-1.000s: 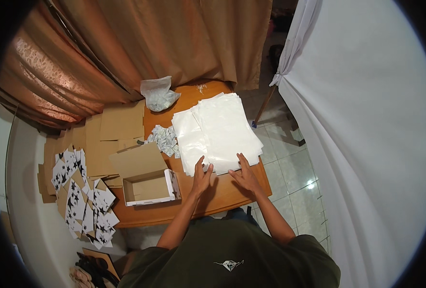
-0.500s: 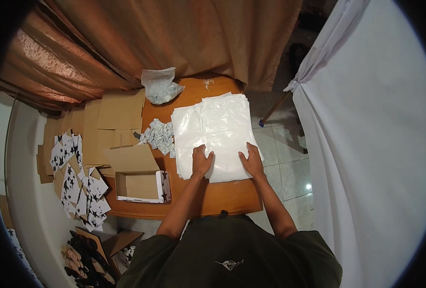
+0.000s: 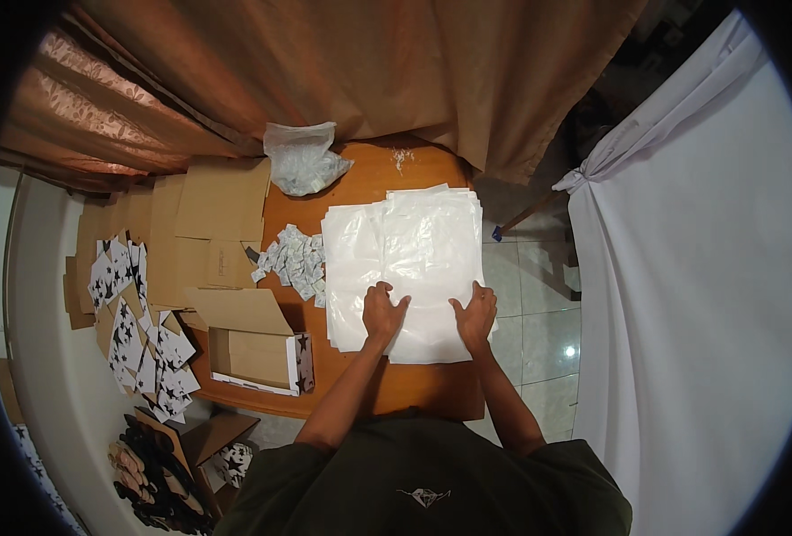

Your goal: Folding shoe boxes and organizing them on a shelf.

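Note:
Two overlapping piles of thin, glossy white sheets (image 3: 431,241) lie on the table in front of me. My left hand (image 3: 383,313) rests on them near their lower middle, thumb spread to the right and fingers slightly bent. At the right edge of the sheets is my right hand (image 3: 475,315), its thumb pointing inward and its fingers apart from it. Neither hand has lifted a sheet. Left of the sheets stands an open shoebox-like carton (image 3: 251,355) with star-printed sides and a bare inside. Beside the sheets lies a heap of small white packets (image 3: 293,261).
A clear plastic bag (image 3: 302,165) of similar packets sits at the back of the wooden table (image 3: 360,397). Flat brown cardboard (image 3: 222,201) and star-printed cartons (image 3: 128,330) spread leftward. Dark footwear (image 3: 150,473) lies low at the left. A white cloth (image 3: 682,295) hangs at the right.
The view has shifted slightly, so the table and sheets sit lower in the picture. Both hands stay on the sheets, with little change in their pose.

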Tool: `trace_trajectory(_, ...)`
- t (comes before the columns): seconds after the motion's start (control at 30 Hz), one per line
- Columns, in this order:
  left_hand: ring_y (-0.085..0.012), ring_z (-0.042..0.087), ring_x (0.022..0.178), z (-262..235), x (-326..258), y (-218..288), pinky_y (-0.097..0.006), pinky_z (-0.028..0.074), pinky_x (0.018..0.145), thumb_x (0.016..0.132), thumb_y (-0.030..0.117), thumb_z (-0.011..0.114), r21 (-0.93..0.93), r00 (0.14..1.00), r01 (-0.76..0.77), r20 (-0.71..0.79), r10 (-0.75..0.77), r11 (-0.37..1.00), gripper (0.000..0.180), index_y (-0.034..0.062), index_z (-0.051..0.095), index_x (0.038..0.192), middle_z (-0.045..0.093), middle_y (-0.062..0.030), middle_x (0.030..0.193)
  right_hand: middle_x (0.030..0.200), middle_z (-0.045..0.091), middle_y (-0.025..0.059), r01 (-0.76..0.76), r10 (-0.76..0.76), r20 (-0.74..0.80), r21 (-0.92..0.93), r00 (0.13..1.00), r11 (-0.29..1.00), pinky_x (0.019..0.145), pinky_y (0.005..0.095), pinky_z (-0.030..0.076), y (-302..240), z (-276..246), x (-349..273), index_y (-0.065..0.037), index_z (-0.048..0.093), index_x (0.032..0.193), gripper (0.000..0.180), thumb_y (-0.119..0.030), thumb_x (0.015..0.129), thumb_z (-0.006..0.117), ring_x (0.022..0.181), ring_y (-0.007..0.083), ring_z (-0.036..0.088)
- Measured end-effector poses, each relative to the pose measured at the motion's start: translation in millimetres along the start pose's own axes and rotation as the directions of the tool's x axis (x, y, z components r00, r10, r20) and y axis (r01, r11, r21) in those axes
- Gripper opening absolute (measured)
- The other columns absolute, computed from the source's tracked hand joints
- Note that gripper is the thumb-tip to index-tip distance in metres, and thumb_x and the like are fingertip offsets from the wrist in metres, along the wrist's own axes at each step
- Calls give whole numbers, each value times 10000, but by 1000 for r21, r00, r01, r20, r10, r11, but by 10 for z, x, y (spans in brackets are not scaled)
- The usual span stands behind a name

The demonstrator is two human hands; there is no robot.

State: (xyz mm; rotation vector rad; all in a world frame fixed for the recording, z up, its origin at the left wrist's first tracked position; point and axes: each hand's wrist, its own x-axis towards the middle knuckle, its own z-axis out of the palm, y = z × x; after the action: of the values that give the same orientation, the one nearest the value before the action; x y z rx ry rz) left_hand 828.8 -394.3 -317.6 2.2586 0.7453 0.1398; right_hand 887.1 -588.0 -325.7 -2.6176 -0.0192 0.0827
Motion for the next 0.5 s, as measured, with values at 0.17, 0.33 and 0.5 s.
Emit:
trace_trajectory(0.17, -314, 600, 909, 79, 43, -34, -434, 503, 788, 738, 128, 868, -31, 998, 30, -48, -31, 999, 570, 38, 559, 1209, 599, -136, 955, 1214, 551, 103, 29, -29, 1, -10, 1000, 1000, 933, 473, 423, -63, 2, 32, -80, 651, 1252, 530, -258, 790, 840, 1144, 311, 504)
trace_trajectory(0.33, -289, 614, 867, 84, 33, -10, -415, 511, 767, 734, 94, 866, -87, 996, 93, 4, -93, 992, 608, 35, 548, 1249, 608, -128, 951, 1140, 594, 90, 59, -56, -68, 40, 996, 997, 920, 477, 436, -100, -107, -17, -117, 649, 1142, 328, -158, 845, 782, 1109, 329, 555)
trace_trajectory(0.5, -164, 619, 757, -81, -77, -82, -324, 533, 756, 759, 67, 848, -376, 978, 209, 94, -188, 903, 609, 0, 565, 1293, 636, -67, 836, 1089, 649, 202, 72, -70, -20, 397, 997, 915, 910, 474, 484, -193, -335, -145, -94, 551, 1261, 443, -48, 863, 740, 1034, 407, 630)
